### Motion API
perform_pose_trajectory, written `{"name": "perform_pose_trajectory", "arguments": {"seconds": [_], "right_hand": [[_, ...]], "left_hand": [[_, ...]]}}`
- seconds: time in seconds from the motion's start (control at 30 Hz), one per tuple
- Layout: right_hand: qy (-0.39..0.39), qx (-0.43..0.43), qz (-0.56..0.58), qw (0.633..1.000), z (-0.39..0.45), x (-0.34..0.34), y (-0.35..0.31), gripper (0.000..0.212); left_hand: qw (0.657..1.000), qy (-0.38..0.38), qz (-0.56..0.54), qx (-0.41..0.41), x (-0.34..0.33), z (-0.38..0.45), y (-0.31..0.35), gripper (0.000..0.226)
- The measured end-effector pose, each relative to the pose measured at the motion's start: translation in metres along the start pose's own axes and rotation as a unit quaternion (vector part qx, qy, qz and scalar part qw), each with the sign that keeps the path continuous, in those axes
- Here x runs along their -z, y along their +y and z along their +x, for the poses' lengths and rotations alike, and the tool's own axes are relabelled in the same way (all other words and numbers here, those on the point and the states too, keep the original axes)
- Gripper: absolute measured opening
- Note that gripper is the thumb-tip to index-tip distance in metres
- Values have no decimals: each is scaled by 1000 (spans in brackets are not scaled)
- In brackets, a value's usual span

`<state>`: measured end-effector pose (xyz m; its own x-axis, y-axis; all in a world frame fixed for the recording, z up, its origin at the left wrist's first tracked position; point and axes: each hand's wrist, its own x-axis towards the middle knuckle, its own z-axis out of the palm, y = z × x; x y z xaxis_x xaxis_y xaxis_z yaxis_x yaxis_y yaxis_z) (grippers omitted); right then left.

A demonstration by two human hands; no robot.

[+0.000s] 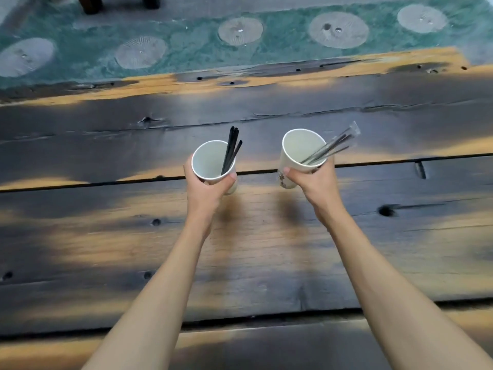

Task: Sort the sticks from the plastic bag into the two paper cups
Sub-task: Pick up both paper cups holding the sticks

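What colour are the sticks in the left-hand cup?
Black, bare sticks in the white cup; clearest in the head view.

Soft, even daylight falls on the plank surface (266, 249), dim rather than bright. Two faint shadows stretch toward the camera below the hands, the left (206, 186) and the right (314, 180). A dull sheen lies on the dark boards near the far edge. The whole frame is slightly soft, and the plank lines bow toward the edges from the wide lens.
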<state>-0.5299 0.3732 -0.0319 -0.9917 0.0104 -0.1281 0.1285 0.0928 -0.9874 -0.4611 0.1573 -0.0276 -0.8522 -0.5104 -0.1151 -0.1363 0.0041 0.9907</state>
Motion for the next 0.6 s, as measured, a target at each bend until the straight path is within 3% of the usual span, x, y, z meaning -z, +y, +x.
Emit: {"name": "perform_pose_trajectory", "arguments": {"seconds": [0.27,0.6], "right_hand": [[-19,17,-14,1000,70,-28,11,80],[-20,28,-29,999,99,-42,37,80]], "left_hand": [[1000,8,2,-7,-9,72,-16,77],[1000,12,17,9,-11,108,-42,83]]}}
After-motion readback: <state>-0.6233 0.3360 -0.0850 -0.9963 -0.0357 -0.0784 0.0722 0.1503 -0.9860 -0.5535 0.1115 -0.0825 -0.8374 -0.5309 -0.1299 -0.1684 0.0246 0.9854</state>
